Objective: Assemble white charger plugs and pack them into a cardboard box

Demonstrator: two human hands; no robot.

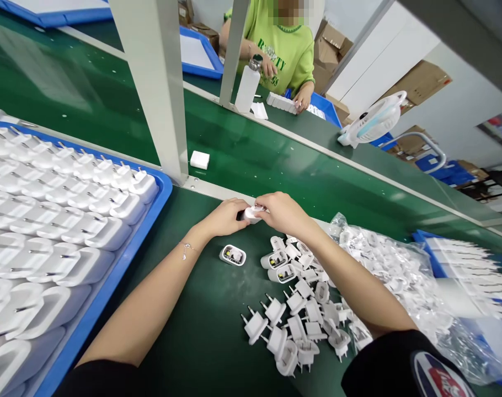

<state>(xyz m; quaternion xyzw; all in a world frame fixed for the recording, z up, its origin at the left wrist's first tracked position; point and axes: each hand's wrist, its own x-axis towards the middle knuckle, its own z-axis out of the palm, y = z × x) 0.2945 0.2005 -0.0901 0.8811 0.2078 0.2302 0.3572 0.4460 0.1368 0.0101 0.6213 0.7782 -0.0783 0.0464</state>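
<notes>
My left hand and my right hand meet over the green table and both pinch one small white charger plug between their fingertips. Just below the hands lies an open white charger shell with its inner parts showing. A loose heap of white plug covers with metal pins is spread under my right forearm. Two more open shells lie at the top of that heap.
A blue tray of assembled white chargers fills the left. A clear plastic bag of white parts lies right, beside another blue tray. A grey post stands ahead by the green conveyor, with a white block. A person in green works opposite.
</notes>
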